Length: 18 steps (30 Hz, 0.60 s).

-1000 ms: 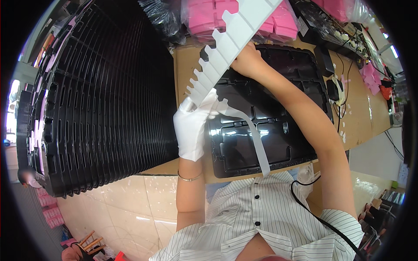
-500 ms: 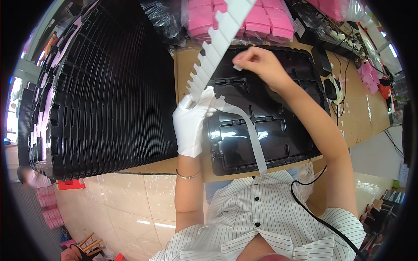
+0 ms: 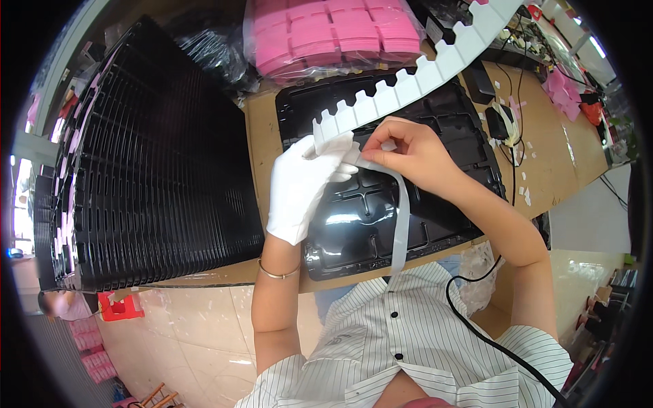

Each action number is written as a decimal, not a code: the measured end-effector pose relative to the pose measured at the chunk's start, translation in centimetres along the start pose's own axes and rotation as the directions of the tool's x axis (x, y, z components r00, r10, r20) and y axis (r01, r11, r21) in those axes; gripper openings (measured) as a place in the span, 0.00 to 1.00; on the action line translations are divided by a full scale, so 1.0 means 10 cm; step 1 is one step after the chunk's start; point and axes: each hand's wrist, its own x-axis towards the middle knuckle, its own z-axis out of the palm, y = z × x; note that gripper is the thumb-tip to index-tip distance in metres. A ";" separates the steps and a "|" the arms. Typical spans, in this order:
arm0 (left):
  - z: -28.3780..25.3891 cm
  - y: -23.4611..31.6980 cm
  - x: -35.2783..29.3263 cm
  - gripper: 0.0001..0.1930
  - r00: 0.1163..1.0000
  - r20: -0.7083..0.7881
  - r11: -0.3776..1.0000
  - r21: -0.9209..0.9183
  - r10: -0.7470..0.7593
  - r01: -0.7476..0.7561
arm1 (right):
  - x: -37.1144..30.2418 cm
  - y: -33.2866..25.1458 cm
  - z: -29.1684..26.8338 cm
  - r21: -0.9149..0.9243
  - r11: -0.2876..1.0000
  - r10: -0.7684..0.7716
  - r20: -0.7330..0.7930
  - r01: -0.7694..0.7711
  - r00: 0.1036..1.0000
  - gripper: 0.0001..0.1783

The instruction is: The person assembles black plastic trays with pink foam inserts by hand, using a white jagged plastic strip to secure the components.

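Observation:
My left hand (image 3: 298, 187), in a white glove, is closed on a long white strip (image 3: 408, 90) of notched, tab-edged segments. One end of the strip curves up to the far right; a plain pale tail (image 3: 401, 228) hangs from my fingers toward my shirt. My bare right hand (image 3: 416, 155) is beside the glove, thumb and forefinger pinched on the strip close to the left fingertips. A small white bit shows among the right fingers. Beneath both hands lies a shiny black plastic tray (image 3: 357, 234) with moulded compartments.
A tall stack of black trays (image 3: 163, 163) stands at my left. Bagged pink foam blocks (image 3: 333, 34) sit at the back. Cardboard (image 3: 260, 136) covers the table. Cables, a black box (image 3: 478, 83) and white scraps lie on the right.
My right hand has come down and left to the strip beside the glove. The strip's upper part has swung to the right and lower. The view has shifted slightly.

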 end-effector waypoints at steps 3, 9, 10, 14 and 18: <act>0.05 -0.01 0.06 0.16 0.999 0.034 1.000 -0.025 -0.001 0.002 | -0.07 0.09 -0.06 -0.604 0.537 -0.719 0.037 0.589 0.694 0.07; -0.01 -0.07 0.14 0.15 0.997 0.064 0.998 -0.040 0.048 -0.046 | -0.06 0.11 -0.40 -0.532 0.582 -0.756 -0.074 0.615 0.651 0.06; -0.05 -0.07 0.13 0.15 0.997 0.061 0.998 -0.037 0.046 -0.044 | 0.00 0.11 -0.55 -0.355 0.844 -0.508 -0.287 0.403 0.812 0.06; 0.01 -0.11 0.21 0.13 0.998 0.021 0.998 0.004 0.058 -0.058 | 0.32 0.47 -1.58 -0.140 0.989 -0.003 -0.382 -0.054 0.924 0.10; -0.04 -0.13 0.21 0.12 0.999 0.015 0.999 0.023 0.028 -0.028 | 0.53 0.54 -1.65 -0.408 0.896 0.008 -0.378 -0.174 0.926 0.10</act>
